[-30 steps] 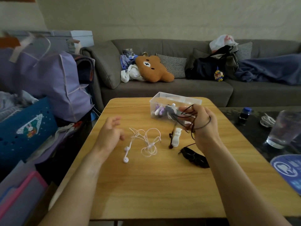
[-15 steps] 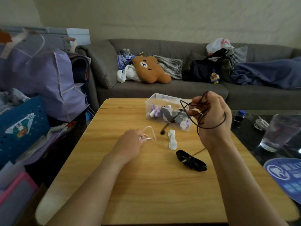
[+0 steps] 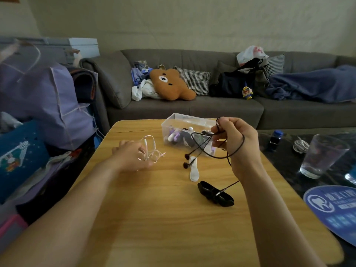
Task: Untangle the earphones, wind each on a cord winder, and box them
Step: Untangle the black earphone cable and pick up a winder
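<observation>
On our wooden table (image 3: 163, 218), our left hand (image 3: 133, 157) grabs the white earphones (image 3: 152, 149). Our right hand (image 3: 235, 143) holds the black earphones (image 3: 200, 145) up near the clear box (image 3: 173, 122).

Smooth wood-look table (image 3: 165, 218), clear plastic box (image 3: 174, 124), clear glass tumbler (image 3: 323, 157).

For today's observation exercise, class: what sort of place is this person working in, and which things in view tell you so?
Most likely a home living room. A long grey sofa holds a bear-shaped cushion and a checked pillow, and the work is done on a low wooden table set in front of it.
</observation>
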